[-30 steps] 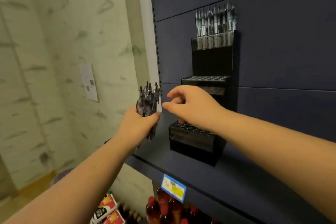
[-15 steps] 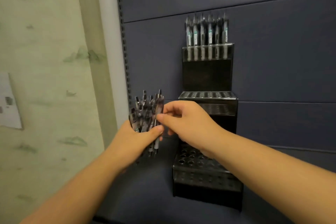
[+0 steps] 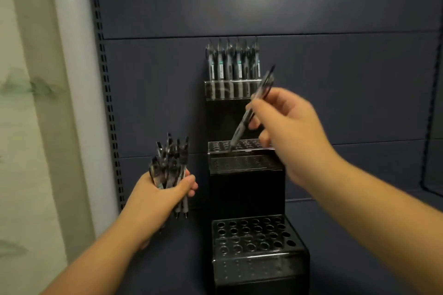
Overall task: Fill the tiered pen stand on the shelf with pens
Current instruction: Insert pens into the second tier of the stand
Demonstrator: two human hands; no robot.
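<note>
Two hands are up in front of the pen stand (image 3: 247, 189), and I see them from the head camera. My right hand (image 3: 287, 124) reaches in from the lower right with the forearm rising toward the middle tier, wrist bent, fingers curled round a single pen (image 3: 249, 112) that it pinches partway along the barrel. That pen leans: its long axis runs from the clicker end at upper right down to the tip at lower left, and the tip sits at a hole in the middle tier's perforated top. I cannot tell whether it has entered the hole. My left hand (image 3: 165, 191) is held lower and to the left of the stand, fist closed round a bundle of pens (image 3: 171, 165) that stand roughly upright, clips up and tips poking out below the palm. A row of pens (image 3: 232, 64) stands upright in the top tier, each with a small label; the print is too blurred to read. The bottom tier's holes show open, against the dark blue back panel (image 3: 335, 79).
</note>
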